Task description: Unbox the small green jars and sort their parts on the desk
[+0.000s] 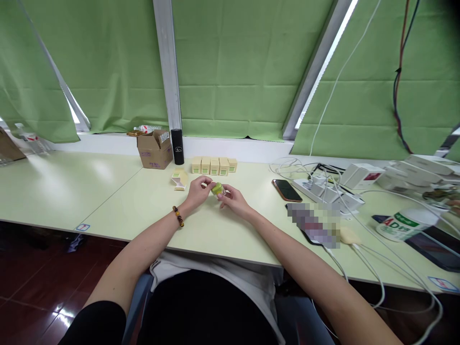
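A small clear jar with a yellow-green top or label [217, 189] is held above the table between my two hands. My right hand [233, 200] has its fingers closed round the jar's right side. On the other side, my left hand [198, 190] pinches at the jar's green edge with thumb and forefinger; the exact grip is too small to make out. An opened pale-yellow carton [179, 179] lies just left of my left hand. Behind my hands stands a row of several small yellow boxes [214, 166], with pale-green labels on their fronts.
A cardboard box [155, 149] and a black cylinder [177, 146] stand at the back left. To the right lie a phone [287, 190], a power strip [325, 191] with chargers, tangled white cables and a tipped white bottle [408, 224]. The table's front edge is close to my body.
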`<act>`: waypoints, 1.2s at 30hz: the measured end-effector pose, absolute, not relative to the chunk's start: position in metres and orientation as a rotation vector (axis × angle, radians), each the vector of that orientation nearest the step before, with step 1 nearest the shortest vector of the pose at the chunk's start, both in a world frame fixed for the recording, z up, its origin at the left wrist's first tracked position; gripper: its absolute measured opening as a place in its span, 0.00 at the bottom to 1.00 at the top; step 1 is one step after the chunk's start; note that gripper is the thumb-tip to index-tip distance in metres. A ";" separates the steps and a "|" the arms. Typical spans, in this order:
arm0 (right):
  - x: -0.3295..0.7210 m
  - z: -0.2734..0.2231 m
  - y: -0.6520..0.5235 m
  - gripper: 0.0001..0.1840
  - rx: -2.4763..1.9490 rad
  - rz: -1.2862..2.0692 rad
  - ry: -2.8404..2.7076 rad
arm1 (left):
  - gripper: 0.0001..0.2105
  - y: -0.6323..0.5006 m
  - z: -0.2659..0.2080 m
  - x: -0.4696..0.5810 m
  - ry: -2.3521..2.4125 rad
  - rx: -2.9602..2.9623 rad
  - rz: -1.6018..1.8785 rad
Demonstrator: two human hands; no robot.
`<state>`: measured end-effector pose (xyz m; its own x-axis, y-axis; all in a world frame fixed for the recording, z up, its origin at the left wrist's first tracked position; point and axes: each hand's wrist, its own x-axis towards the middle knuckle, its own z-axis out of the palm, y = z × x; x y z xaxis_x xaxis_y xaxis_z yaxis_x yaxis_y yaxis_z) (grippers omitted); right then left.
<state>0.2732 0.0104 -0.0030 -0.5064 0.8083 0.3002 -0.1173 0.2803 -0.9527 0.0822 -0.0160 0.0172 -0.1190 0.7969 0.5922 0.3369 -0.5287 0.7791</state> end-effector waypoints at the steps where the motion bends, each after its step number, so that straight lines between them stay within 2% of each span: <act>1: 0.273 -0.003 0.010 0.34 -0.632 1.315 -1.698 | 0.10 -0.017 0.017 0.083 1.249 1.792 1.677; 11: 0.273 -0.002 0.016 0.33 -0.619 1.155 -1.671 | 0.10 -0.017 0.017 0.083 1.263 1.758 1.726; 18: 0.278 -0.003 0.022 0.32 -0.616 1.143 -1.600 | 0.14 0.001 0.017 0.072 1.196 1.403 1.842; 24: 0.283 0.002 0.021 0.31 -0.563 1.167 -1.538 | 0.08 0.008 0.016 0.071 1.310 1.077 1.704; 28: 0.288 0.004 0.026 0.34 -0.565 1.197 -1.474 | 0.09 0.010 0.014 0.069 1.353 0.972 1.631; 33: 0.300 0.001 0.047 0.30 -0.640 1.078 -1.388 | 0.09 0.010 0.013 0.067 1.360 0.949 1.612; 36: 0.315 -0.005 0.067 0.32 -0.801 0.961 -1.367 | 0.09 0.010 0.013 0.068 1.359 0.950 1.609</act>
<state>0.3154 0.0674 -0.0045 -0.0391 0.9058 0.4219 -0.0905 0.4173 -0.9042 0.0676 0.0097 0.0132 -0.3909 0.9194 0.0451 -0.1097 -0.0951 0.9894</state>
